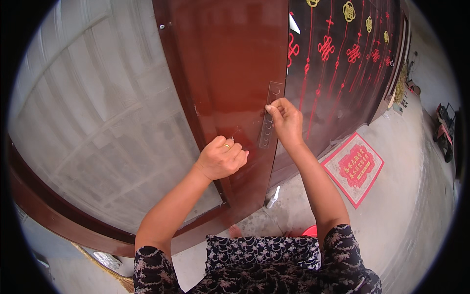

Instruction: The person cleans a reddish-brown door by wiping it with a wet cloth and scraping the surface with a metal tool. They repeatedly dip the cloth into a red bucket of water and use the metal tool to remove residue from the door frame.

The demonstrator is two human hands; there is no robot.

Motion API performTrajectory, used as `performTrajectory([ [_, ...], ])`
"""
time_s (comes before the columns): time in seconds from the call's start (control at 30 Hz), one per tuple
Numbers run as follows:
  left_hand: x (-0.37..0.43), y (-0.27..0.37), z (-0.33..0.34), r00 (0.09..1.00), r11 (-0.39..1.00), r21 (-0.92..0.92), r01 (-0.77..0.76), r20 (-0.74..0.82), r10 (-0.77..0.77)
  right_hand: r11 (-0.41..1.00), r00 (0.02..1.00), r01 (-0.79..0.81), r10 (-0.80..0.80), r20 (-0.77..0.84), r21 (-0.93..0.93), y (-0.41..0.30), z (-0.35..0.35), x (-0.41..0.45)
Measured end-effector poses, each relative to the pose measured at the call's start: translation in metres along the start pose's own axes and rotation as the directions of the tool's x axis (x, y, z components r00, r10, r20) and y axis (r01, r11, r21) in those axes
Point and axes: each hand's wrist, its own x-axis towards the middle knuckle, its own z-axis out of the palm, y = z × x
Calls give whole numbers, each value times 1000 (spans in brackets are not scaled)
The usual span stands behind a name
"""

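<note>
A dark red door [235, 110] with a large glass pane [121, 121] stands before me. Near its right edge a clear strip with several round marks [263, 136] lies flat on the surface. The thumb and forefinger of my right hand [288, 119] are pinched together at the upper part of this strip; whether they grip anything is hidden. My left hand [223, 158], with a gold ring on one finger, is curled in front of the door, left of the strip. Its palm is turned away, so its contents cannot be seen.
Red knot hangings [326, 48] decorate a dark curtain at the right. A red-bordered mat [357, 167] lies on the concrete floor. A white bottle [273, 197] stands by the door's foot, and a red basin [310, 230] shows near my right arm. A broom [126, 283] lies lower left.
</note>
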Motion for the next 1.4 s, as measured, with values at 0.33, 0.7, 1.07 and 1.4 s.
performTrajectory([
  [0.33,-3,3,3,1000,1000,-24,18,-17,-18,1000,1000,15,-15,3,-18,18,-15,14],
  [0.7,-6,5,2,1000,999,-32,24,2,-24,983,982,182,-179,58,-36,14,-5,-7],
  [1.07,-3,3,3,1000,1000,-12,21,-5,-21,997,999,51,-51,3,-50,21,-25,14],
  [1.4,-6,8,1,999,999,-29,23,32,-22,982,983,182,-183,-20,-59,9,-7,5],
])
